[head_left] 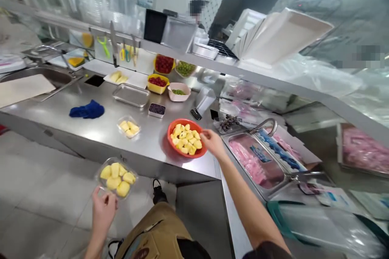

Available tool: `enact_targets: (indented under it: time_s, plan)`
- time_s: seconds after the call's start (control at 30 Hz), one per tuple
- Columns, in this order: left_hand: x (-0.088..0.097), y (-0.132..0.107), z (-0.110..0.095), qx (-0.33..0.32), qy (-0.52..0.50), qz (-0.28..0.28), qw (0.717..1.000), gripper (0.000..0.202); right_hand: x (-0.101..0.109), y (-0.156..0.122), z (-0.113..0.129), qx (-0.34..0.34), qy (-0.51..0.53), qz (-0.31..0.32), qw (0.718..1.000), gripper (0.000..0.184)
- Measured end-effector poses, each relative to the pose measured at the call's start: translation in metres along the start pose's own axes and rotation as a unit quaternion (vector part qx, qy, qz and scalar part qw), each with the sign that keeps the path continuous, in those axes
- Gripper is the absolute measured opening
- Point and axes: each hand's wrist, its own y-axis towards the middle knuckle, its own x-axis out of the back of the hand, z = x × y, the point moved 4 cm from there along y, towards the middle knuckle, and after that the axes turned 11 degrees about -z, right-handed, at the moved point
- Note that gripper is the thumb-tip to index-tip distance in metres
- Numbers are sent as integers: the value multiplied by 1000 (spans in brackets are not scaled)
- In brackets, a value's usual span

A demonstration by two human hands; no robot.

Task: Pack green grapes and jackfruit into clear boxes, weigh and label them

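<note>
My left hand (104, 205) pinches the near edge of a clear plastic container (107, 190), held out over the floor in front of the counter. Large yellow fruit chunks (114, 182) fill it. At the right rim of a red bowl (172, 147) is my right hand (212, 142), its fingers closed on the edge. The bowl stands near the counter's front edge, heaped with peeled yellow fruit pieces (186, 139). A second clear container (129, 134) of yellow chunks sits on the counter to the bowl's left.
Behind are a metal tray (131, 95), a small dish of dark purple food (157, 109), a yellow bowl (157, 89) of red fruit and a pink bowl (179, 97) of green fruit. A blue cloth (87, 110) lies left; a steel basin (273, 182) is right. A shelf (212, 58) crosses above.
</note>
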Motion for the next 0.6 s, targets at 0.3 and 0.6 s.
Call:
enact_targets:
  time_s: [0.3, 0.6]
  plan:
    - [-222, 2, -23, -9, 65, 56, 996, 69, 0, 338, -89, -121, -35, -66, 990, 83]
    - [-266, 3, -31, 3, 98, 26, 995, 66, -33, 433, -85, -136, -94, 50, 985, 124]
